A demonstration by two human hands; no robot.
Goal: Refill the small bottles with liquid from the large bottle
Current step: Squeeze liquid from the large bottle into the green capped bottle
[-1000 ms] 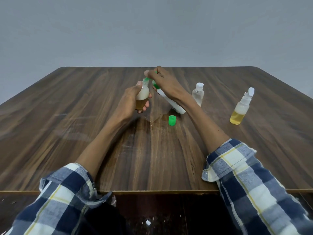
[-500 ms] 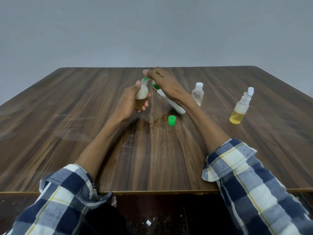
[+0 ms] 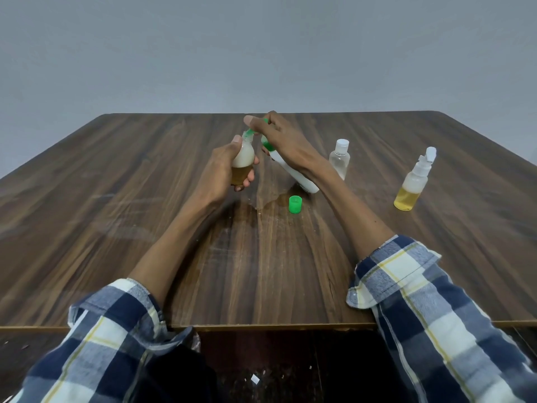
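My left hand point(image 3: 223, 173) grips a small bottle point(image 3: 243, 164), whitish above with amber liquid in its lower part, held upright above the table. My right hand point(image 3: 283, 141) grips the large white bottle point(image 3: 293, 173) near its green neck, tilted so that its green top leans onto the small bottle's mouth. The large bottle's base sits low by the table. A loose green cap point(image 3: 295, 205) stands on the table just in front of it. The meeting point of the two bottle mouths is partly hidden by my fingers.
A clear small bottle with a white cap point(image 3: 339, 158) stands behind my right forearm. A spray bottle with yellow liquid point(image 3: 412, 184) stands at the right. A wet patch point(image 3: 273, 200) lies on the wooden table point(image 3: 116, 199) near the green cap.
Both hands and the two bottles have edged slightly left and up; the grips are the same. The other bottles and the green cap have not moved.
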